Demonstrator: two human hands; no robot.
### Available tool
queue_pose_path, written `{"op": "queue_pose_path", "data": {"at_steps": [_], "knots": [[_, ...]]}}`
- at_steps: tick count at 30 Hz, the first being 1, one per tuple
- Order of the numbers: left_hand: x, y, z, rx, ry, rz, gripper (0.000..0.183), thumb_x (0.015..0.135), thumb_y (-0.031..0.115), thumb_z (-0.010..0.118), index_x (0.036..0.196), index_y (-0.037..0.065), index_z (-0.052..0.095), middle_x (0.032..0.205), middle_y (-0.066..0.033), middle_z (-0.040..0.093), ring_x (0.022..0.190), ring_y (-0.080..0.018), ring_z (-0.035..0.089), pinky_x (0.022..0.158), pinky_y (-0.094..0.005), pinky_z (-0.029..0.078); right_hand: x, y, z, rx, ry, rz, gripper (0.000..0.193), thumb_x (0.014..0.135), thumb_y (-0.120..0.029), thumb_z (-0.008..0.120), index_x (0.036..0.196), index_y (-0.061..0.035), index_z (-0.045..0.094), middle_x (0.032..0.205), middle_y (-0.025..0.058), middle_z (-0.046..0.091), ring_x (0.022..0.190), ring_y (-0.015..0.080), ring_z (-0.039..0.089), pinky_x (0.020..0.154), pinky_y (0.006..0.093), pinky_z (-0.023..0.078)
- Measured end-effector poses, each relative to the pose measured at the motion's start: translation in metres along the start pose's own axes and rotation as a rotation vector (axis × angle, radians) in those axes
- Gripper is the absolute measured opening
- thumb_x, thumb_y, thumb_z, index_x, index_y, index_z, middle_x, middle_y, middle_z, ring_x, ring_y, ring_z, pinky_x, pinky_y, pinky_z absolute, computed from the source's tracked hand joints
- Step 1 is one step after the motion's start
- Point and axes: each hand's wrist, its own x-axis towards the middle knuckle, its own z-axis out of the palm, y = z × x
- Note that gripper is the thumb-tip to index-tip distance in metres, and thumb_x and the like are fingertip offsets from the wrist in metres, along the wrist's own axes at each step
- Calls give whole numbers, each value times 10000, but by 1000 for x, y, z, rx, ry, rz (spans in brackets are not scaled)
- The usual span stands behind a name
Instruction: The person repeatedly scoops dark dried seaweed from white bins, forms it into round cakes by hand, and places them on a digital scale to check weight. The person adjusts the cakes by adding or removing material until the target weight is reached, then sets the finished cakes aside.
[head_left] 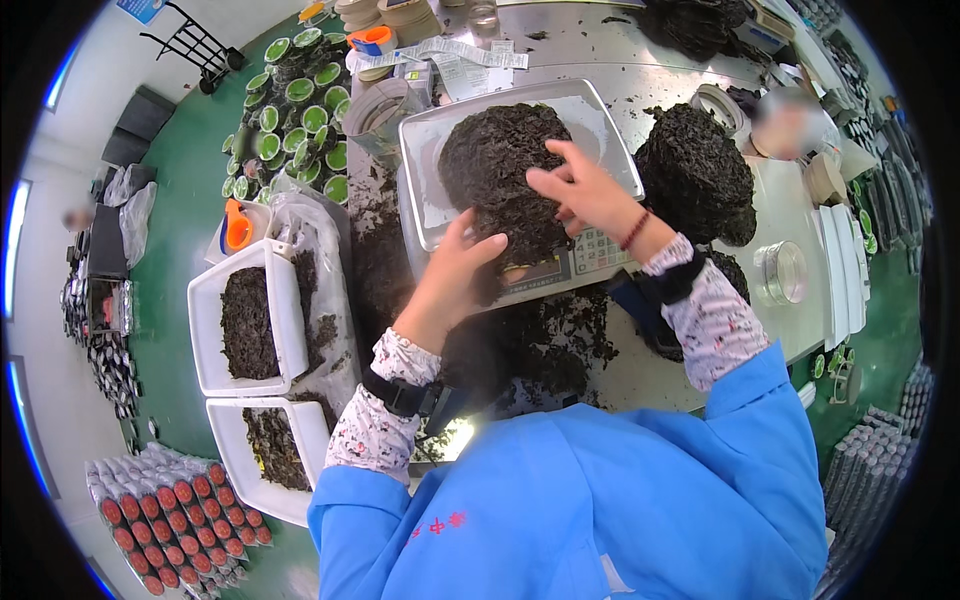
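- The round cake of dark dried seaweed [495,175] lies on the metal tray [425,150] of a weighing scale [560,270], under both sets of my fingers.
- My left hand [455,275] cups the cake's near edge, fingers curled against it, thumb pointing right.
- My right hand [585,195] rests on the cake's right side, fingers spread apart and pressing its top.
- Just beyond my right fingers sits a 2nd seaweed cake [695,170] on the table.
- Loose seaweed crumbs [540,340] lie below my left wrist.
- Well left of my left fingers stand 2 white trays [210,330] holding seaweed bits.
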Motion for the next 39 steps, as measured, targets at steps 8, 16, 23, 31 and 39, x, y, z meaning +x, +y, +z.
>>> {"op": "queue_pose_path", "data": {"at_steps": [8, 16, 23, 31, 39], "knots": [[9, -11, 7, -117, 33, 53, 691, 951, 52, 485, 1508, 16, 78, 1416, -155, 401, 1204, -245, 522, 980, -421, 484, -28, 0, -30, 0, -83, -43, 590, 821, -185, 719, 1336, -58, 462, 928, 73, 623, 636, 117, 604, 535, 241, 498], [7, -16, -1, 284, 6, 86, 704, 953, 130, 562, 1522, 27, 161, 1532, -95, 252, 1241, -158, 439, 1024, -291, 369, 55, -11, -87, -91, 75, -357, 384, 881, -233, 682, 1229, -80, 625, 964, 19, 640, 845, 89, 552, 705, 241, 448], [-51, -14, -31, 519, 153, 315, 598, 956, 132, 540, 1486, 47, 277, 1382, -102, 421, 1246, -173, 419, 1069, -329, 323, 50, 18, -58, -234, 349, -449, 405, 892, -290, 664, 1206, -38, 617, 1051, 135, 646, 927, 218, 617, 835, 331, 500], [-95, -68, -100, 314, 448, 239, 377, 959, 108, 530, 1330, 57, 479, 1225, -36, 547, 1133, -129, 507, 943, -269, 402, 4, 6, -32, -699, 168, -659, 743, 760, -344, 765, 1385, -113, 437, 1351, 149, 485, 1212, 318, 495, 1019, 413, 410], [-116, -93, -107, 264, 433, 142, 348, 964, 136, 529, 1304, 67, 505, 1188, -26, 580, 1075, -114, 538, 889, -256, 426, 11, 6, 22, -1349, -33, -696, 1136, 559, -408, 884, 1484, -349, 227, 1550, 95, 197, 1420, 407, 175, 1065, 660, 244]]}}
